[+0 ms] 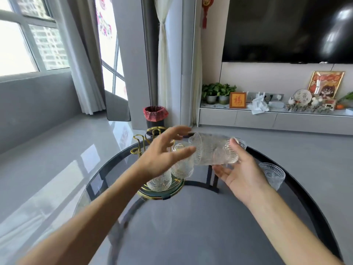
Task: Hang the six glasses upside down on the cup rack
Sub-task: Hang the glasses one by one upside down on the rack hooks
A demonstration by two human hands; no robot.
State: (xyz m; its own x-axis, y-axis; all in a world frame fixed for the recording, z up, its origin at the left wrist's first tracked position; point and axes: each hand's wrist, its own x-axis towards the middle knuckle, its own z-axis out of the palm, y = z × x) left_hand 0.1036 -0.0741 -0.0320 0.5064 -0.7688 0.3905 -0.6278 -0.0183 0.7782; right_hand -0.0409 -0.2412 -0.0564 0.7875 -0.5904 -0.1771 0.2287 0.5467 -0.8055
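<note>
Glasses are the business here, and from the left the gold cup rack (141,148) stands on its round base on the glass tabletop (298,196), with at least two ribbed glasses (159,181) already hung mouth-down on it; how many more sit behind the arm I cannot tell. The left hand (164,155) hovers in front of the rack, fingers (179,131) spread and loose, gripping nothing, apparently ready to steady or take the glass. Between the hands a ribbed glass (214,150) lies on its side in mid-air, blurred, probably partway through being turned over. The right hand (242,175) cradles it from beneath, thumb on its thick base. Further right, another glass (272,175) waits upright on the tabletop.
</note>
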